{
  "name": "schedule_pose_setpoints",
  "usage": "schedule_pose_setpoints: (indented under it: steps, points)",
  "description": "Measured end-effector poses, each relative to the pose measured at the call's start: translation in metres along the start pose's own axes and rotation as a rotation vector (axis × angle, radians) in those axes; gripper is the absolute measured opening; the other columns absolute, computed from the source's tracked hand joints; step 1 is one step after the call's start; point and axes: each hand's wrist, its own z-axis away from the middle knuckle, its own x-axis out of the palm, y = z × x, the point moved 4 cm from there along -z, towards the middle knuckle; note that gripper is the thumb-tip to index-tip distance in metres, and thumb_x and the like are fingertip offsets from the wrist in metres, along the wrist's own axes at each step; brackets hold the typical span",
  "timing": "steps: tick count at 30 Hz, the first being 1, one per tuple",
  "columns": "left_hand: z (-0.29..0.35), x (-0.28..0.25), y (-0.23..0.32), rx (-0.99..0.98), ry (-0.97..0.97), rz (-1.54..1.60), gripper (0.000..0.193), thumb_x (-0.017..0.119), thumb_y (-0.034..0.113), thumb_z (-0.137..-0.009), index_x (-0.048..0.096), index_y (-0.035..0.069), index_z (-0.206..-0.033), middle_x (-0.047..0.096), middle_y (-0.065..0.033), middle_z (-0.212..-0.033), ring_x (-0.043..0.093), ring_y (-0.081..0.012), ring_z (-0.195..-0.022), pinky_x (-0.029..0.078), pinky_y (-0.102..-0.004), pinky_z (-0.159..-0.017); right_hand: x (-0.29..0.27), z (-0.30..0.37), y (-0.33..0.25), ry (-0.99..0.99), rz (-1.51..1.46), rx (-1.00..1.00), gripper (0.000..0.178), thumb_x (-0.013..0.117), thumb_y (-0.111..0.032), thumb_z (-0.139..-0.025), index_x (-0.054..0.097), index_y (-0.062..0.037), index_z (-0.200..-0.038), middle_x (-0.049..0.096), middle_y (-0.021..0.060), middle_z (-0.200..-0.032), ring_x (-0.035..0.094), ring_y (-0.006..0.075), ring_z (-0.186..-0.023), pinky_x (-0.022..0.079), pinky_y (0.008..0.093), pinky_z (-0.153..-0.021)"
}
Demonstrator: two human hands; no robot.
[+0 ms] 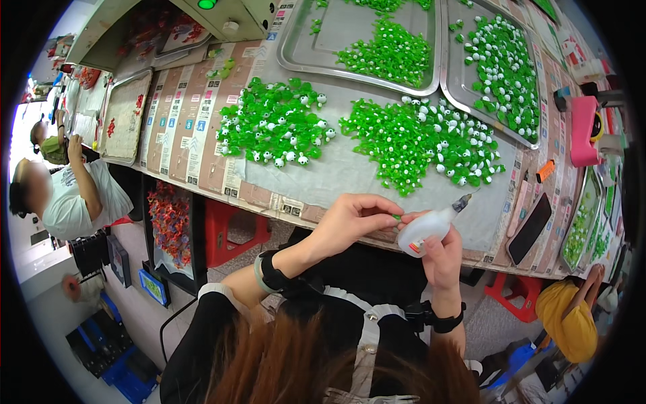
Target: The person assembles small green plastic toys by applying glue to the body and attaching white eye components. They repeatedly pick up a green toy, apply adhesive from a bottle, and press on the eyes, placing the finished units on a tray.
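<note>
My left hand (355, 220) is closed, its thumb and fingertips pinching a small green piece (397, 217) at the table's near edge. In my right hand (443, 261) is a white translucent squeeze bottle (431, 227) with a dark cap and a thin needle tip, tilted up toward the far right. Some of the right fingers are hidden behind the bottle. Beyond my hands, on a pale sheet (282, 182), lie a pile of small green pieces with white dots (390, 145), a heap of green pieces with white ball heads (464, 145), and another such heap (272, 121) further left.
Two metal trays of green pieces (356, 67) (501, 121) stand at the back. On the right lie a black phone (530, 229), an orange cutter (546, 171) and a pink tape dispenser (584, 131). Red stools (232, 232) stand below the table. Other people sit left (87, 202) and right (568, 320).
</note>
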Motion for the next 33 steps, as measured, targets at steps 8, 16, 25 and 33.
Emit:
schedule_pose_setpoints:
  steps: [8, 16, 25, 33]
  points:
    - [-0.004, -0.014, -0.011, -0.069, 0.036, 0.444, 0.012, 0.05, 0.005, -0.078, 0.051, 0.0, -0.09, 0.056, -0.0075, -0.08, 0.057, -0.014, -0.072, 0.048, -0.0216, -0.064, -0.006, 0.001, 0.002, 0.127, 0.035, 0.014, 0.041, 0.051, -0.011, -0.075, 0.036, 0.004, -0.11, 0.053, 0.0145, -0.091, 0.053, 0.0195, -0.083, 0.043, 0.0295, -0.074]
    - [-0.004, -0.021, -0.012, -0.154, 0.121, 0.365, 0.015, 0.049, 0.008, -0.079, 0.051, -0.002, -0.09, 0.056, -0.0102, -0.08, 0.058, -0.0146, -0.07, 0.049, -0.0213, -0.062, -0.034, 0.01, 0.005, 0.359, 0.066, -0.067, 0.038, 0.055, 0.0, -0.069, 0.038, -0.0011, -0.103, 0.049, 0.0083, -0.089, 0.051, 0.0148, -0.08, 0.041, 0.0255, -0.071]
    - [-0.005, -0.022, -0.013, -0.16, 0.188, 0.134, 0.017, 0.049, 0.011, -0.08, 0.052, -0.004, -0.088, 0.057, -0.0101, -0.077, 0.058, -0.0135, -0.066, 0.048, -0.0207, -0.059, -0.05, 0.008, 0.013, 0.466, -0.042, -0.225, 0.031, 0.061, -0.005, -0.066, 0.043, -0.0017, -0.092, 0.049, 0.004, -0.085, 0.047, 0.0119, -0.078, 0.038, 0.0231, -0.07]
    - [-0.008, -0.023, -0.015, -0.198, 0.183, 0.123, 0.019, 0.049, 0.013, -0.081, 0.052, -0.004, -0.088, 0.056, -0.0092, -0.075, 0.057, -0.0127, -0.064, 0.048, -0.0201, -0.057, -0.049, 0.005, 0.018, 0.469, 0.003, -0.241, 0.03, 0.065, -0.01, -0.065, 0.043, -0.0035, -0.084, 0.047, 0.0003, -0.075, 0.042, 0.0059, -0.068, 0.034, 0.0189, -0.063]
